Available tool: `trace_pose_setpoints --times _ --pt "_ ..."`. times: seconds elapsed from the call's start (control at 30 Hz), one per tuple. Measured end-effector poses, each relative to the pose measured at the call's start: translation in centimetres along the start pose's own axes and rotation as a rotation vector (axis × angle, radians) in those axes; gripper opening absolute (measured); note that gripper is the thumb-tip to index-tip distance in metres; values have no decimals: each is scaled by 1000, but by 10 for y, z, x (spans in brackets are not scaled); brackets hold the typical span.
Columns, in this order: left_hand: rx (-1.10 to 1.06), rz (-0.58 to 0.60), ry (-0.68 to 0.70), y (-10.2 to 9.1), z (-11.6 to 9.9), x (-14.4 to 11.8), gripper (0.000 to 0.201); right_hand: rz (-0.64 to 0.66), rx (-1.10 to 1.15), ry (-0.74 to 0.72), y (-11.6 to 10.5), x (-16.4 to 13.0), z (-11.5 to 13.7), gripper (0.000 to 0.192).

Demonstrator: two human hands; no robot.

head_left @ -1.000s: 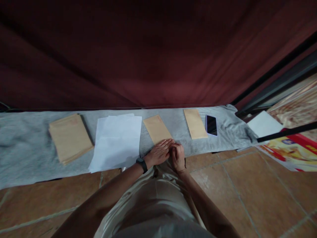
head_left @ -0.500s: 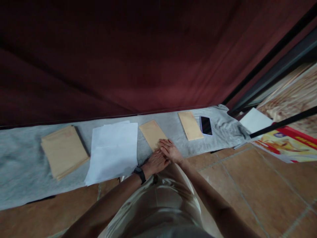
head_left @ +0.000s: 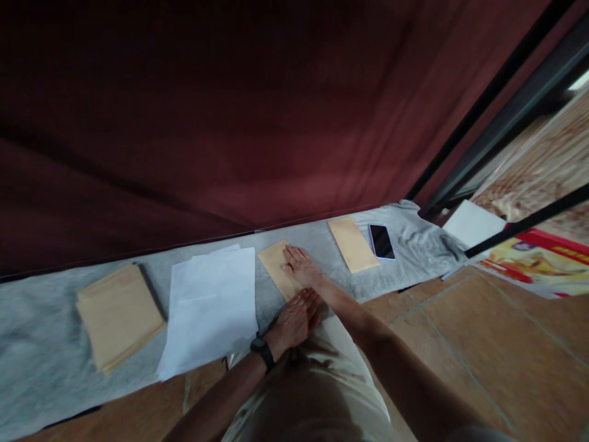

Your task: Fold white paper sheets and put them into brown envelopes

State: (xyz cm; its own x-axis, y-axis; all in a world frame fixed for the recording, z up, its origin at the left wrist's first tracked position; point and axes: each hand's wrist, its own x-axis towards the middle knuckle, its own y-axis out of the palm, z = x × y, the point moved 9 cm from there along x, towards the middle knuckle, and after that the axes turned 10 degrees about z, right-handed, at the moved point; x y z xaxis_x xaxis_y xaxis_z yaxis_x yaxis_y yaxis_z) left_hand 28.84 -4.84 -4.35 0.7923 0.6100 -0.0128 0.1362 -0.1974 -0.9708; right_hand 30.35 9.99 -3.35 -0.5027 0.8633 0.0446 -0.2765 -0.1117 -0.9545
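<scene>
A tan paper envelope (head_left: pixel 272 258) lies slantwise on the grey cloth in front of me. My right hand (head_left: pixel 301 267) rests flat on its upper part, fingers stretched out. At the near end of the envelope is my left hand (head_left: pixel 294 319), with a dark watch on the wrist; its fingers lie extended over the lower edge. Part of the envelope is hidden under both hands. To the right a second tan envelope (head_left: pixel 352 244) lies alone on the cloth. Left of my hands is a stack of white paper sheets (head_left: pixel 211 310).
A pile of tan envelopes (head_left: pixel 122 313) sits at the left on the grey cloth (head_left: pixel 41 331). A phone (head_left: pixel 381 241) lies at the right. Behind hangs a dark red curtain (head_left: pixel 276 123). Black metal bars and a colourful printed box (head_left: pixel 543 258) stand on the right.
My right hand has slid up along the envelope, away from my left hand, which it overlapped before. My left hand stays at the near end. The view has tilted slightly.
</scene>
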Motion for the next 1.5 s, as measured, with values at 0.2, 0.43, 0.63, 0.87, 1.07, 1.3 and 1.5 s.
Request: trace_pose_setpoints --times 0.2,0.43,0.63,0.87,1.07,1.3,1.5 --pt "-29 4 51 -9 0 -4 56 64 48 -27 1 -14 -8 49" --pt "-251 16 150 -35 9 -14 42 36 127 -118 -7 -113 -11 47" --pt "-286 -199 -119 -70 98 8 52 -41 166 -86 -17 -159 4 50" --pt "-1 -155 -398 -58 177 51 63 -175 201 -67 -10 -168 -3 50" --pt "97 -112 -342 -45 164 60 62 -216 232 -64 -12 -168 -5 46" --pt "121 -41 -186 -30 116 59 59 -228 253 -49 -15 -167 -3 46" --pt "109 -48 -70 -24 59 39 55 -284 323 41 -19 -168 -10 37"
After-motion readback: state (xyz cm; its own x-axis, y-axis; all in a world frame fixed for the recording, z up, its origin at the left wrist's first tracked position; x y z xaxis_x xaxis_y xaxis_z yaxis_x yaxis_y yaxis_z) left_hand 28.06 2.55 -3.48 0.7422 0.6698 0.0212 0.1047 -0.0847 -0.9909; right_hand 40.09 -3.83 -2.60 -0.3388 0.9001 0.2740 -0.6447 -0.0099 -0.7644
